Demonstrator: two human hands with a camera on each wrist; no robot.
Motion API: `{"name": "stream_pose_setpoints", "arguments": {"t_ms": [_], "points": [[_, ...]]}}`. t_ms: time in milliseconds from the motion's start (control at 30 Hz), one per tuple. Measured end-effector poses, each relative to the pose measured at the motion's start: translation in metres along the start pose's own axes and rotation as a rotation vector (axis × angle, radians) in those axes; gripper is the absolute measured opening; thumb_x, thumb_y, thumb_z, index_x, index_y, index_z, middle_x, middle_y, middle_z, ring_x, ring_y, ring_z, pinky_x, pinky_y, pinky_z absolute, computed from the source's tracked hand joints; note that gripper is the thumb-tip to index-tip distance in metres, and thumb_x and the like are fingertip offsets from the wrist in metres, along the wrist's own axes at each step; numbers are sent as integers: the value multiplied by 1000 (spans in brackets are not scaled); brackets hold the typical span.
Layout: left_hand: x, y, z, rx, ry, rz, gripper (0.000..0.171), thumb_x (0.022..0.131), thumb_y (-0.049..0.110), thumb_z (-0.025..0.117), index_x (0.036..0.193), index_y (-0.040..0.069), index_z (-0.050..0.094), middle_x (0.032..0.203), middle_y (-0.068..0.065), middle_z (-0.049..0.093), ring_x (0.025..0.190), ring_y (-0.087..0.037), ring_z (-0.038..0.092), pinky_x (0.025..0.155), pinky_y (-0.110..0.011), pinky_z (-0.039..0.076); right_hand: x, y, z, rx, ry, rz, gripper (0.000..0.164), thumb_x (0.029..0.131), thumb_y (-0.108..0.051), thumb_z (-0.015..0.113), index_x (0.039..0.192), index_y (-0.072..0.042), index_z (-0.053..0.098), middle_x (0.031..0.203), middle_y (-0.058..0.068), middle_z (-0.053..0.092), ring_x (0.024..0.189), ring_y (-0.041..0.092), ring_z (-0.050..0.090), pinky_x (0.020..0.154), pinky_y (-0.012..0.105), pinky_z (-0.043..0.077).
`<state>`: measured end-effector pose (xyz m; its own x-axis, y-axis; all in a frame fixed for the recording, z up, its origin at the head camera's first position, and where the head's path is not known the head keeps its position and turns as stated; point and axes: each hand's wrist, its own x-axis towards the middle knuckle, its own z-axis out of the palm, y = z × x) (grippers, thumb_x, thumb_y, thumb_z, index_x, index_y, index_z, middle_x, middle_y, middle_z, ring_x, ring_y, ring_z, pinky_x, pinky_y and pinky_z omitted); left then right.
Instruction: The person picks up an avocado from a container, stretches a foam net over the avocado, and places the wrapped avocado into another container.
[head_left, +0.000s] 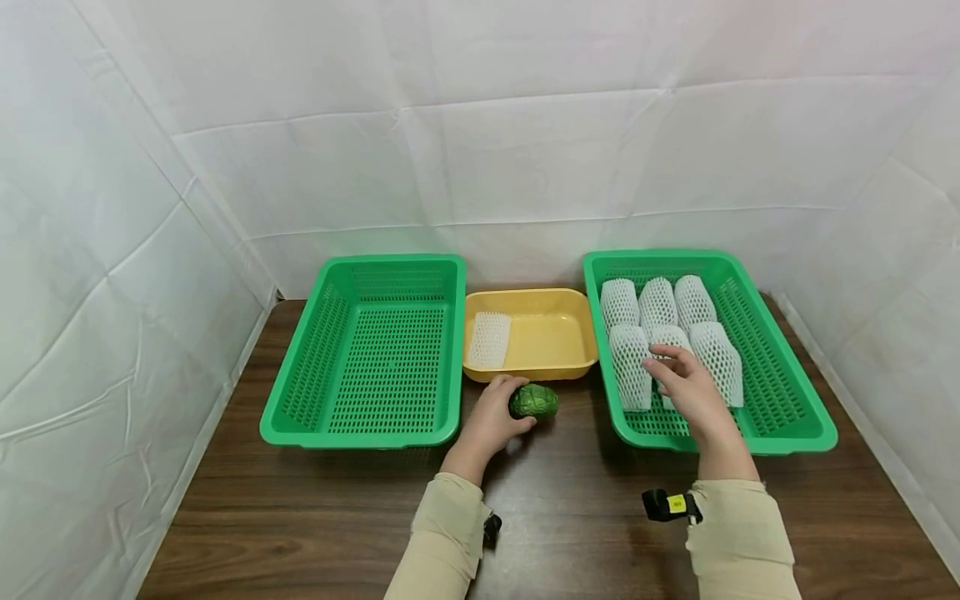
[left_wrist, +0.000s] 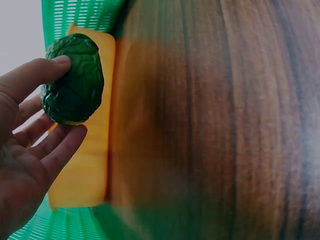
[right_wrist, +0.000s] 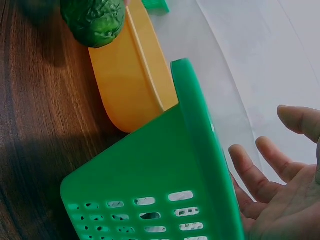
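Note:
My left hand [head_left: 491, 421] holds a dark green, wrinkled avocado [head_left: 534, 402] above the table, just in front of the yellow tray. In the left wrist view the thumb presses on one side of the avocado [left_wrist: 75, 80] while the fingers support it from below. Over the right green basket [head_left: 806, 425] hovers my right hand [head_left: 690, 387], fingers spread and loosely bent, holding nothing. Beneath it lie several white foam net sleeves [head_left: 630, 367] in two rows, bulging; what they contain is hidden.
A yellow tray [head_left: 585, 367] stands between the two baskets, with one flat foam net sleeve [head_left: 491, 337] at its left end. On the left is a green basket [head_left: 360, 439] with slotted walls. White sheeting [head_left: 525, 167] encloses the back and sides of the brown table [head_left: 570, 533].

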<state>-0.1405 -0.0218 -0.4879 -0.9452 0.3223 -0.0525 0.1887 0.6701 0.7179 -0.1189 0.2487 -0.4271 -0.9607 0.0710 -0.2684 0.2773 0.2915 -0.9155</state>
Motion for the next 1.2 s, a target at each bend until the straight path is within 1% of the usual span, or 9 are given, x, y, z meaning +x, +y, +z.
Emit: {"name": "stream_pose_setpoints", "arguments": {"t_ms": [200, 333, 500, 567, 733, 800, 900, 1100, 1200], "points": [[1, -6, 3, 43, -2, 12, 57, 78, 18, 76, 129, 9, 53, 125, -9, 50, 116, -27, 47, 92, -42, 41, 0, -1, 2, -8, 2, 8, 63, 96, -42, 44, 143, -5, 27, 140, 25, 30, 125, 41, 31, 99, 53, 28], [1, -8, 5, 69, 11, 18, 57, 77, 19, 77, 128, 9, 53, 125, -8, 52, 116, -28, 45, 93, -43, 40, 0, 0, 3, -8, 8, 7, 64, 96, -43, 45, 143, -4, 27, 139, 25, 30, 124, 41, 32, 98, 53, 30], [1, -9, 7, 83, 17, -3, 55, 77, 19, 77, 126, 11, 54, 125, -6, 53, 115, -28, 45, 93, -44, 39, 1, 1, 3, -10, 11, 7, 65, 95, -44, 45, 143, -4, 28, 138, 25, 31, 123, 41, 32, 97, 53, 30], [0, -9, 7, 83, 9, -12, 55, 77, 19, 77, 126, 11, 53, 125, -6, 53, 115, -28, 45, 93, -45, 38, 2, 1, 4, -12, 30, 19, 64, 94, -46, 46, 142, -5, 31, 137, 23, 34, 122, 39, 35, 96, 52, 32], [-1, -7, 6, 91, -7, -23, 53, 77, 19, 77, 124, 12, 53, 124, -5, 53, 113, -28, 45, 93, -46, 38, 2, 2, 5, -13, 38, 20, 64, 94, -46, 47, 141, -5, 32, 135, 22, 35, 121, 37, 36, 95, 52, 32], [-1, -6, 5, 98, -13, -30, 54, 76, 19, 78, 124, 13, 53, 124, -4, 53, 113, -27, 45, 93, -46, 37, 2, 3, 5, -15, 20, 8, 64, 95, -45, 45, 141, -3, 30, 136, 24, 34, 122, 39, 35, 95, 51, 32], [-1, -7, 6, 106, -15, -32, 56, 76, 19, 78, 124, 14, 52, 124, -4, 52, 113, -27, 44, 93, -46, 37, 1, 4, 5, -19, 13, -1, 64, 95, -45, 45, 141, -3, 30, 136, 24, 34, 122, 37, 35, 94, 50, 32], [0, -9, 6, 122, -5, -3, 64, 74, 20, 79, 130, 15, 49, 127, -6, 49, 116, -29, 42, 94, -47, 36, 2, 6, 5, -16, 10, -2, 64, 95, -45, 44, 142, -4, 29, 136, 23, 33, 123, 37, 34, 95, 51, 31], [-2, -3, 2, 129, 11, 10, 65, 75, 23, 79, 132, 16, 47, 129, -7, 46, 119, -29, 40, 94, -46, 37, 3, 2, 5, -26, 2, 0, 63, 96, -44, 44, 143, -5, 28, 137, 23, 33, 124, 37, 33, 97, 52, 31]]}}
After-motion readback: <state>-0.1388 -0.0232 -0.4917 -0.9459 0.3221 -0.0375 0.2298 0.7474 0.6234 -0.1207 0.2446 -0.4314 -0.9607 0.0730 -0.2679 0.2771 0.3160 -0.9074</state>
